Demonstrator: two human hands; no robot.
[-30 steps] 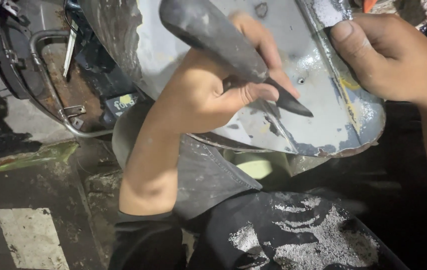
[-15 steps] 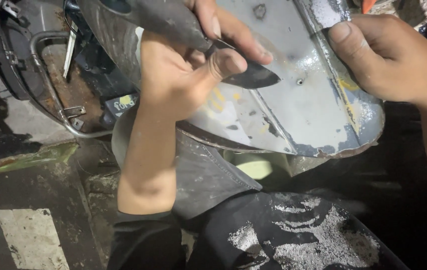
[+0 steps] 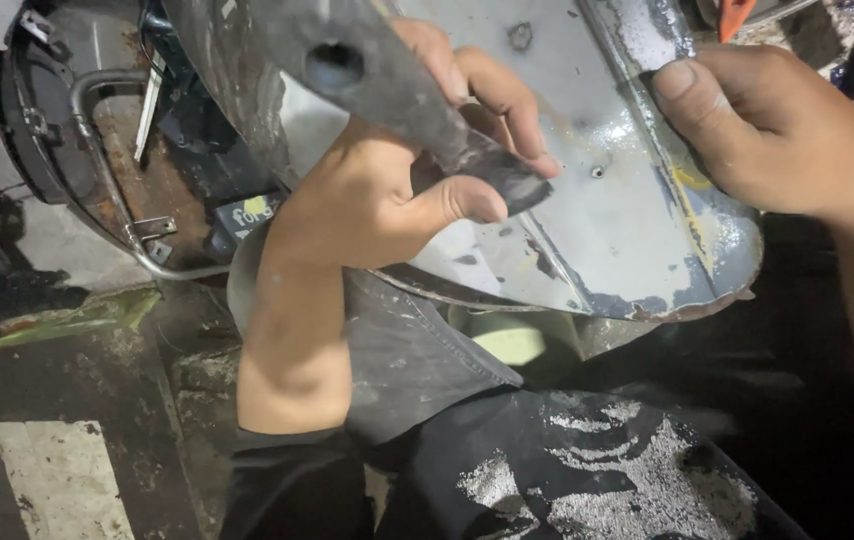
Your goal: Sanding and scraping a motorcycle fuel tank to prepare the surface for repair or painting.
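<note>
My left hand (image 3: 367, 205) is shut on a dark grey scraper-like tool (image 3: 387, 85) with a hole in its handle. The tool's dark blade tip (image 3: 512, 180) rests on a worn, curved grey metal panel (image 3: 607, 235) with chipped paint and yellow streaks. My right hand (image 3: 777, 140) grips the panel's upper right edge, thumb pressed on its face. The panel sits tilted above my lap.
A stripped scooter body (image 3: 97, 150) with a rusty floor and chrome bar lies at the left. Below are my grey trouser knee (image 3: 402, 350), a black cloth with silver print (image 3: 567, 470), and dark ground with a white painted stripe (image 3: 57, 480).
My left hand has drawn the tool up and to the left across the panel, turning so the handle's hole shows. My right hand and the panel have stayed nearly still.
</note>
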